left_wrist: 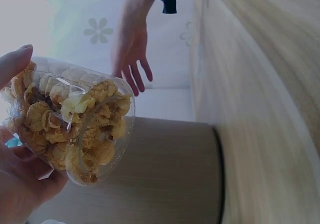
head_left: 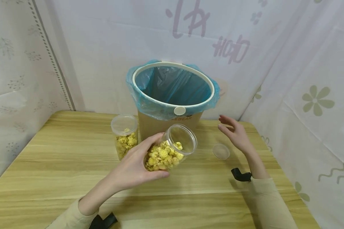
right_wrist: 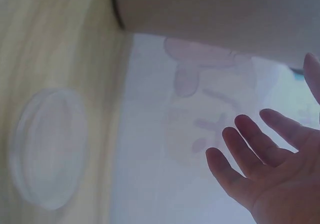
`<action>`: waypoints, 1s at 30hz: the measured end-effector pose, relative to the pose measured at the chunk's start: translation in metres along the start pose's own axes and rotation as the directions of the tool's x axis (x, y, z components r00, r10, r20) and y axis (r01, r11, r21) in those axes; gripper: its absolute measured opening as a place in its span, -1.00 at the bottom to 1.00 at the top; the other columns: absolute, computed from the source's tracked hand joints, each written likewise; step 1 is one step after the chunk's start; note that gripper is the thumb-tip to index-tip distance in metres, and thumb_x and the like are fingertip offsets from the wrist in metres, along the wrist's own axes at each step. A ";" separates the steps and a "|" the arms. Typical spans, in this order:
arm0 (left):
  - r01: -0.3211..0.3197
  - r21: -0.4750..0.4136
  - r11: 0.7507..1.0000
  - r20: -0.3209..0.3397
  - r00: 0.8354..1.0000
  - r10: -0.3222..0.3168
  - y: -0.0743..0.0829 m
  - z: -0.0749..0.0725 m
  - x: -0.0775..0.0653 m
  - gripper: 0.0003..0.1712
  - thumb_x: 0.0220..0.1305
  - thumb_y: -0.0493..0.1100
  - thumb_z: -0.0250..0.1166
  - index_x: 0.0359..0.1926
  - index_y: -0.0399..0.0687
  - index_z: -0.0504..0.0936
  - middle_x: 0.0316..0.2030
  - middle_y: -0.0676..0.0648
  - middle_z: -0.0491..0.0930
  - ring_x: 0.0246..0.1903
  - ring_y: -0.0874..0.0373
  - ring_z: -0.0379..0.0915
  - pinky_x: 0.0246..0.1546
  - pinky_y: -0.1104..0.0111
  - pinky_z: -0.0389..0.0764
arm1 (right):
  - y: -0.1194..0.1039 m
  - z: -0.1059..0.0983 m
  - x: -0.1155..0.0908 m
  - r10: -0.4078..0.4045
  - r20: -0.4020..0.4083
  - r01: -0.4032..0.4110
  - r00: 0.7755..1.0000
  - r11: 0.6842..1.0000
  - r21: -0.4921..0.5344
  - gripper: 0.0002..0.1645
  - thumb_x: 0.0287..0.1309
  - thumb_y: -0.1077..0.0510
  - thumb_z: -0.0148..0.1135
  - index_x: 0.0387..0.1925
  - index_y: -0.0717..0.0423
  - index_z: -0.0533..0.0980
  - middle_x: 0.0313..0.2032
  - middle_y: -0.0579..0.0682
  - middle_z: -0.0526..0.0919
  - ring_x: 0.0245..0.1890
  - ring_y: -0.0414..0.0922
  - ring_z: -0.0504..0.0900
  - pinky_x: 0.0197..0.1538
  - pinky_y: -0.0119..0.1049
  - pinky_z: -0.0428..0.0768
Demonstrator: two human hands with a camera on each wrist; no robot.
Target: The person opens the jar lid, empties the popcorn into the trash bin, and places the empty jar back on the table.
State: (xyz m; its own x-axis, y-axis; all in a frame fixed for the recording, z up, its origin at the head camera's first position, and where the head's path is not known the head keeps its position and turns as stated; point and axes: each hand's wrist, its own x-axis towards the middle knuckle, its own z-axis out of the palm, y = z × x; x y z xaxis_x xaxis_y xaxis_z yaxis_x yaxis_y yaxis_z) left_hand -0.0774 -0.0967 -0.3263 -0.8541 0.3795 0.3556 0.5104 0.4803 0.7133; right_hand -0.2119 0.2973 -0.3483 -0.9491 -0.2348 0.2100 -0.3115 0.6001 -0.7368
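My left hand [head_left: 134, 163] grips a clear plastic jar [head_left: 186, 136] without its lid, raised over the table and tilted with its mouth toward the right. Yellow popcorn [head_left: 163, 156] fills the lower part of it. In the left wrist view the jar's base [left_wrist: 127, 129] faces the camera, with the popcorn pressed against the wall. My right hand [head_left: 236, 133] is in the air right of the bin, holding nothing, its fingers relaxed and apart. Below it a round clear lid [head_left: 221, 151] lies on the table; the right wrist view shows this lid [right_wrist: 50, 149] too.
A tan bin [head_left: 152, 122] with a blue liner bag [head_left: 149, 108] under a white rim ring [head_left: 173, 104] stands at the back. Left of it stands a second popcorn jar [head_left: 124, 140] with its lid on. Printed fabric [head_left: 103, 47] hangs behind the wooden table [head_left: 60, 165].
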 end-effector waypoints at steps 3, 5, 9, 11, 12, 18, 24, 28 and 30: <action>0.003 -0.008 1.000 -0.010 1.000 -0.003 0.003 -0.003 0.003 0.21 -0.08 0.17 0.66 0.55 0.38 0.18 0.33 0.08 0.52 0.28 0.11 0.50 0.20 -0.02 0.59 | -0.012 -0.002 0.005 -0.019 -0.006 0.019 1.000 1.000 0.006 -0.33 0.53 -0.04 0.10 0.53 0.06 0.27 0.41 0.20 0.46 0.42 0.16 0.43 0.41 0.22 0.43; 0.000 -0.016 1.000 -0.011 1.000 0.000 0.006 -0.004 0.006 0.20 -0.07 0.18 0.66 0.55 0.42 0.17 0.35 0.10 0.50 0.29 0.12 0.50 0.20 -0.01 0.60 | -0.020 -0.003 0.008 -0.024 -0.017 0.025 1.000 1.000 0.006 -0.34 0.54 -0.07 0.07 0.53 0.05 0.27 0.40 0.20 0.47 0.42 0.16 0.43 0.42 0.25 0.42; -0.007 -0.023 1.000 -0.014 1.000 0.007 0.011 -0.007 0.009 0.20 -0.08 0.17 0.66 0.54 0.43 0.18 0.36 0.11 0.49 0.26 0.15 0.51 0.18 0.02 0.60 | -0.035 -0.005 0.012 -0.040 -0.045 0.040 0.998 0.999 -0.001 -0.34 0.59 -0.10 -0.04 0.53 0.08 0.26 0.39 0.22 0.48 0.42 0.17 0.44 0.42 0.18 0.44; -0.011 -0.029 1.000 -0.020 1.000 0.011 0.012 -0.010 0.010 0.20 -0.08 0.15 0.67 0.54 0.40 0.19 0.32 0.09 0.52 0.24 0.15 0.52 0.17 0.03 0.61 | -0.043 -0.007 0.015 -0.059 -0.060 0.059 0.996 0.998 0.007 -0.35 0.61 -0.10 -0.09 0.53 0.12 0.26 0.39 0.23 0.49 0.41 0.17 0.45 0.40 -0.03 0.52; -0.012 -0.026 1.000 -0.025 1.000 0.011 0.013 -0.013 0.010 0.20 -0.08 0.14 0.67 0.54 0.39 0.19 0.30 0.08 0.54 0.23 0.15 0.53 0.16 0.03 0.61 | -0.047 -0.007 0.016 -0.066 -0.065 0.067 0.996 0.998 0.018 -0.35 0.61 -0.10 -0.11 0.53 0.12 0.26 0.39 0.23 0.48 0.42 0.16 0.45 0.38 -0.14 0.55; -0.019 0.006 1.000 -0.056 0.998 0.019 0.020 -0.031 0.013 0.21 -0.09 0.10 0.69 0.54 0.37 0.20 0.20 0.07 0.58 0.18 0.14 0.56 0.12 0.05 0.62 | -0.070 -0.014 0.022 -0.101 -0.084 0.109 0.991 0.990 0.087 -0.36 0.62 -0.09 -0.15 0.54 0.10 0.23 0.38 0.23 0.46 0.40 0.11 0.45 0.28 -0.48 0.56; -0.019 0.014 1.000 -0.075 0.997 0.020 0.026 -0.047 0.018 0.22 -0.10 0.02 0.70 0.54 0.33 0.21 0.14 0.04 0.58 0.08 0.15 0.57 0.08 0.09 0.63 | -0.087 -0.017 0.029 -0.071 -0.101 0.083 0.992 0.990 0.117 -0.31 0.61 -0.15 -0.14 0.58 0.02 0.16 0.42 0.15 0.41 0.43 0.09 0.43 0.38 -0.22 0.55; -0.017 0.024 1.000 -0.083 0.996 0.019 0.028 -0.055 0.021 0.21 -0.09 0.00 0.70 0.54 0.32 0.21 0.11 0.01 0.59 0.04 0.16 0.57 0.06 0.10 0.63 | -0.097 -0.018 0.036 -0.065 -0.122 0.083 0.990 0.985 0.152 -0.30 0.60 -0.15 -0.12 0.59 0.03 0.14 0.42 0.15 0.41 0.43 0.09 0.44 0.41 0.00 0.52; -0.019 0.038 0.999 -0.091 0.996 0.023 0.028 -0.059 0.023 0.22 -0.10 0.00 0.70 0.54 0.33 0.20 0.11 -0.01 0.59 0.03 0.14 0.57 0.06 0.10 0.62 | -0.101 -0.019 0.039 -0.064 -0.135 0.087 0.989 0.982 0.166 -0.30 0.59 -0.15 -0.11 0.58 0.03 0.16 0.40 0.15 0.43 0.42 0.07 0.46 0.39 -0.03 0.54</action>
State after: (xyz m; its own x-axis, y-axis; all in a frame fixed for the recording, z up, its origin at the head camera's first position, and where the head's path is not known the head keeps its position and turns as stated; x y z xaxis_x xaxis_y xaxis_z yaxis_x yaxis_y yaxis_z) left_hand -0.0887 -0.1207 -0.2623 -0.8479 0.3164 0.4254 0.5302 0.5025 0.6829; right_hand -0.2184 0.2422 -0.2532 -0.9246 -0.1673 0.3422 -0.3805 0.4423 -0.8121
